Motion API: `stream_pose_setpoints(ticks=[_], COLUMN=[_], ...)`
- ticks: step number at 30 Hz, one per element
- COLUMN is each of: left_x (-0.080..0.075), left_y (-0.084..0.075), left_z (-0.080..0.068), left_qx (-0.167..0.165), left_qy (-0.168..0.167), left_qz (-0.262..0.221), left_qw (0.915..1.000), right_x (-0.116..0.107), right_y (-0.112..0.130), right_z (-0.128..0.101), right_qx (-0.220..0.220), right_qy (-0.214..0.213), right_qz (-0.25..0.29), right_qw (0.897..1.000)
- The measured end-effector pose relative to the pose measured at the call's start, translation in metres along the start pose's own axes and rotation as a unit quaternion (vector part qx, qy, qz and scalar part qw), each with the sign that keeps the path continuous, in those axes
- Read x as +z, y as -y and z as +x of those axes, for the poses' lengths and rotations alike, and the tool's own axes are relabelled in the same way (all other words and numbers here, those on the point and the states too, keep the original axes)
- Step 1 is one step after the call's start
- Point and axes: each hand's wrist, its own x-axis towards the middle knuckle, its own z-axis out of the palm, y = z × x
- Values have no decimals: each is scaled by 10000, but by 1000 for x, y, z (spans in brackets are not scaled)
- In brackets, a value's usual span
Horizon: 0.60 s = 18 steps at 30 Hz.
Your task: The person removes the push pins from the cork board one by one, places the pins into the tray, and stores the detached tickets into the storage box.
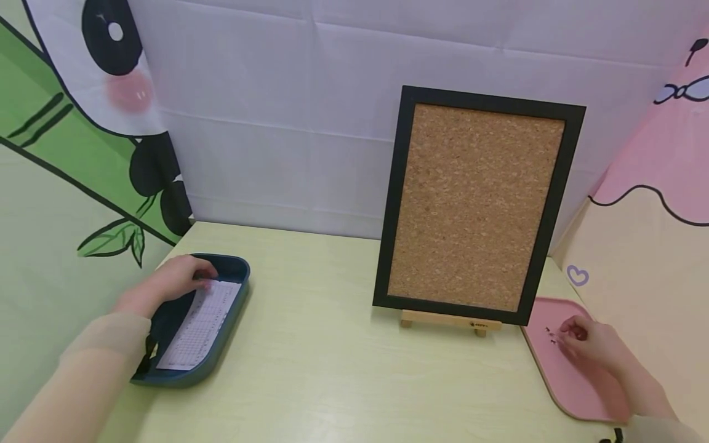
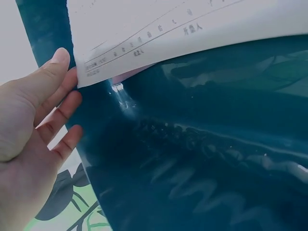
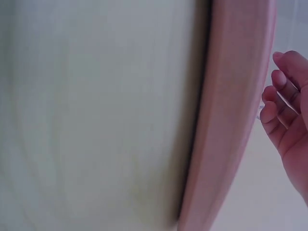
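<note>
In the head view my left hand (image 1: 185, 277) reaches into a dark blue tray (image 1: 246, 271) at the left, over the far end of a white printed paper sheet (image 1: 202, 326). The left wrist view shows the fingers relaxed, with thumb and fingertips right at the sheet's corner. At the right, my right hand (image 1: 592, 344) is over a pink tray (image 1: 559, 394), fingers loosely curled and nothing visible between them. Several tiny dark pieces (image 1: 550, 335) lie on the tray beside its fingertips, too small to make out.
A cork board (image 1: 476, 209) in a black frame stands upright on a small wooden easel (image 1: 451, 320) at the back right of the pale table (image 1: 310, 344). A white cloth (image 1: 288, 123) hangs behind, with printed cartoon panels at both sides.
</note>
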Motion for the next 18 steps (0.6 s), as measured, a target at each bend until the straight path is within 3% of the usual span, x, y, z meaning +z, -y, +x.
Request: stream_pose_setpoints(ticks=[8, 18], left_x=[-7, -28], left_y=[-6, -27], left_z=[2, -1], left_qx=[205, 506], left_qy=[-92, -447], left_qz=[-19, 68], left_qw=[9997, 9977], right_x=[-13, -42], right_y=[5, 22], right_z=[0, 0], right_qx=[-318, -482], right_qy=[-403, -629], right_qz=[124, 273], right_qw=[9986, 9965])
